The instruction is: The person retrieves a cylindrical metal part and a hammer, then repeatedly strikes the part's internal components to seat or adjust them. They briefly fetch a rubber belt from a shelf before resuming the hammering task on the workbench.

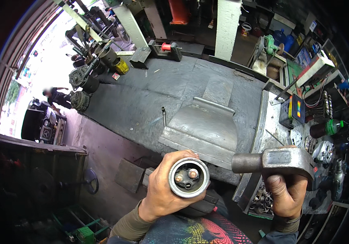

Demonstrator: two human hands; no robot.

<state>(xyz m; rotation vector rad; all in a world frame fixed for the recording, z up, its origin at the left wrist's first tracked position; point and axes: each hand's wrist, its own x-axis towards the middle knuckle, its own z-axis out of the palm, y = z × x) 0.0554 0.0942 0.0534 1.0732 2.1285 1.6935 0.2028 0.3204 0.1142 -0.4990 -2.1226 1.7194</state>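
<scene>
My left hand is closed round a short metal cylinder, probably a starter solenoid, held just in front of my body. Its open end faces up, showing two copper-coloured bolt ends in a dark interior. To the right, my right hand grips a heavy steel hammer close under its head; the round striking face points left, toward the cylinder but apart from it. Most of the handle is hidden. Beyond both hands, a curved metal plate lies on the dark workbench, with a small socket tool beside it.
Alternators and a yellow can line the bench's left edge. A red spool and a white post stand at the back. On the right are a battery, a green-capped bottle and loose parts. Far left, a person is outside.
</scene>
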